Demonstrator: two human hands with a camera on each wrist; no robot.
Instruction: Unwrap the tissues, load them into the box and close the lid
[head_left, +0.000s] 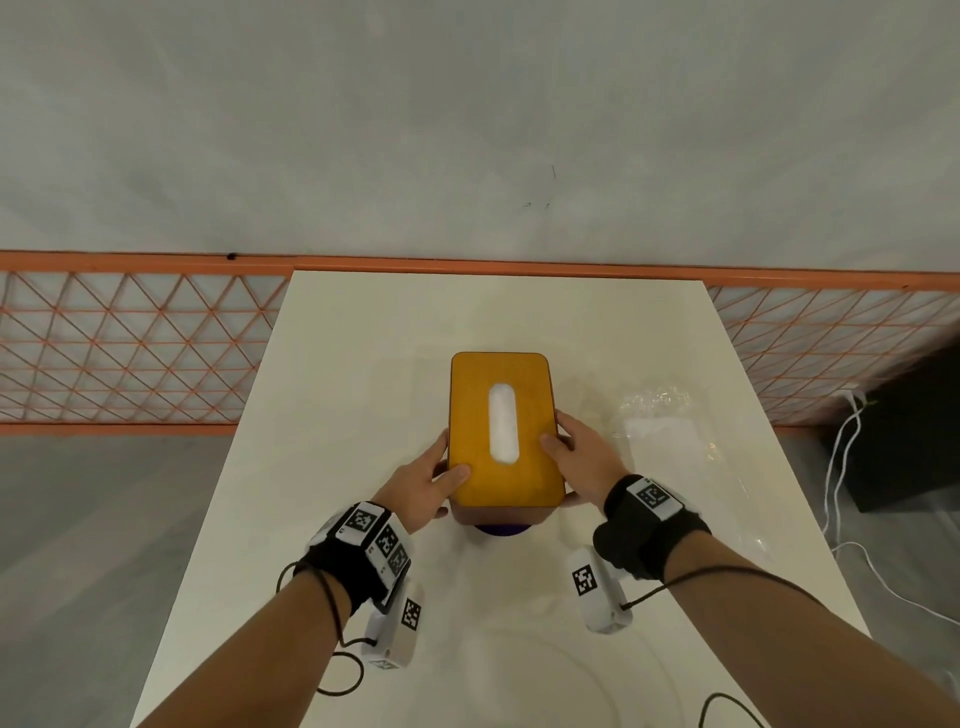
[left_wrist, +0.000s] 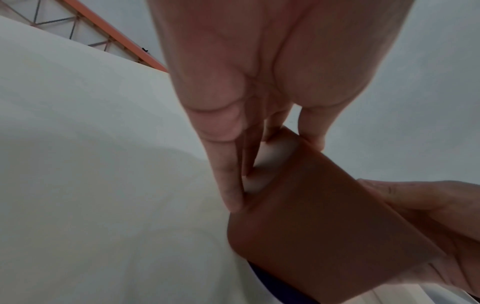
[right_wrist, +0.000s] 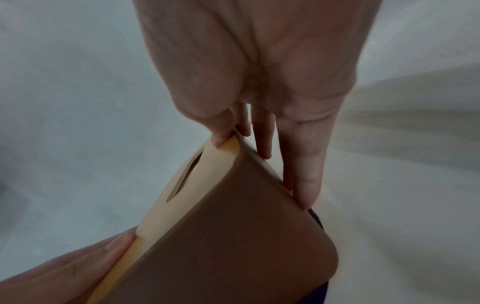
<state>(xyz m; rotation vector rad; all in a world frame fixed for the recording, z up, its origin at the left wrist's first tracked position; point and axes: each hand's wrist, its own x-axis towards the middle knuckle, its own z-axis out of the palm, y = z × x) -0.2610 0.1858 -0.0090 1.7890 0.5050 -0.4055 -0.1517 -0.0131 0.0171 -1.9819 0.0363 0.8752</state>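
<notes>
The brown tissue box (head_left: 506, 512) stands in the middle of the white table (head_left: 353, 364), its yellow lid (head_left: 467, 410) on top. White tissue (head_left: 503, 428) shows through the lid's slot. My left hand (head_left: 431, 483) grips the box's left side with the thumb on the lid. My right hand (head_left: 576, 457) grips the right side the same way. In the left wrist view my fingers (left_wrist: 226, 174) lie along the box (left_wrist: 324, 216). In the right wrist view the fingers (right_wrist: 306, 164) run down the box's side (right_wrist: 233, 236), thumb on the lid (right_wrist: 207, 174).
A crumpled clear plastic wrapper (head_left: 660, 431) lies on the table right of the box. Something dark blue (head_left: 501, 530) peeks out under the box's near end. An orange mesh fence (head_left: 130, 343) runs behind the table. White cables (head_left: 841, 467) and a black block (head_left: 909, 431) are at the right.
</notes>
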